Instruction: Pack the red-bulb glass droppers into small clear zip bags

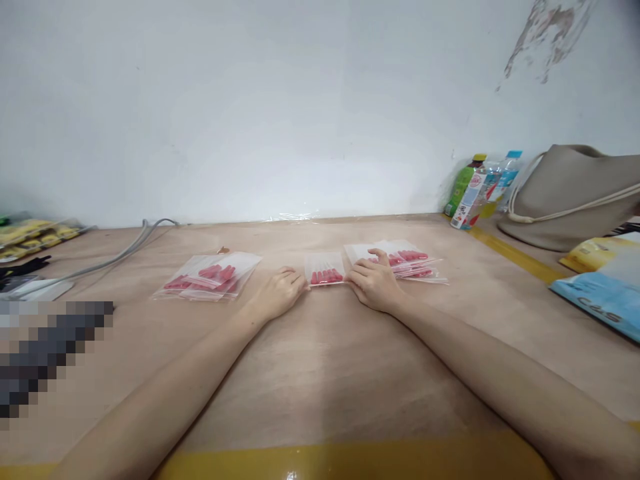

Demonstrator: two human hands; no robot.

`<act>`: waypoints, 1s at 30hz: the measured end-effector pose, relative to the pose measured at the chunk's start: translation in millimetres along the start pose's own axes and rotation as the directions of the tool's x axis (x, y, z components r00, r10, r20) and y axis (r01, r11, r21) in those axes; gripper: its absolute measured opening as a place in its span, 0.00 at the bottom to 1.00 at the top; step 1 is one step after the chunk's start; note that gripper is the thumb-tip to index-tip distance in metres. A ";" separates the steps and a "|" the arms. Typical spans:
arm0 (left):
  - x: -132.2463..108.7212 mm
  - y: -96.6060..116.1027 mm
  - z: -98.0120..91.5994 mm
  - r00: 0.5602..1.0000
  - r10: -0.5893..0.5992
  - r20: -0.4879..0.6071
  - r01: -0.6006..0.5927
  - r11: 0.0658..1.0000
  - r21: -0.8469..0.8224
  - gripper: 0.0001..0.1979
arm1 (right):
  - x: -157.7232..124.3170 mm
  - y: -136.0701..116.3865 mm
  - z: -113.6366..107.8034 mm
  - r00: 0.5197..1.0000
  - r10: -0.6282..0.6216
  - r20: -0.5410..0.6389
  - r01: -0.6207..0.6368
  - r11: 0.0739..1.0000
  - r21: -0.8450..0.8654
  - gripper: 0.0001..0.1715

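Note:
A small clear bag (326, 269) with several red pieces in its lower part lies flat between my hands. My left hand (283, 291), fingers curled together, touches its left edge near the lower corner. At the opposite corner is my right hand (374, 283), its thumb side against the bag and its index finger raised apart from the others. Behind my right hand lies a stack of similar bags (413, 257) with red pieces. Another pile of such bags (210, 277) rests to the left of my left hand.
Bottles (470, 197) and a grey-beige bag (570, 193) stand at the back right, with blue and yellow packages (600, 300) nearer. Grey cables (125, 252) and yellow packets (35, 237) lie at the left. A wall bounds the table (310, 373).

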State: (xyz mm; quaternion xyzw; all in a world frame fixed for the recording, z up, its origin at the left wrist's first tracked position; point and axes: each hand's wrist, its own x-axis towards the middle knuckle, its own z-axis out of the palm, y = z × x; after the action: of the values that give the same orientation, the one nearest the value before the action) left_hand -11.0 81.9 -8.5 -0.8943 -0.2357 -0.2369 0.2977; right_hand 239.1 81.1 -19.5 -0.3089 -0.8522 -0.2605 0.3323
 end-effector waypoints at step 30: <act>11.8 15.9 -16.5 0.573 -0.696 0.432 0.658 0.705 0.264 0.19 | -78.9 86.1 -51.5 0.844 0.534 0.048 -0.536 0.840 0.084 0.13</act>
State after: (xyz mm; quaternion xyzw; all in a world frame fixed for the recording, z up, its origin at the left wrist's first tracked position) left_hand 2.4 63.3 3.2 -0.7529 -0.6366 -0.0826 0.1452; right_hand 366.6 77.7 -23.3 -0.5215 -0.7471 -0.1135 0.3963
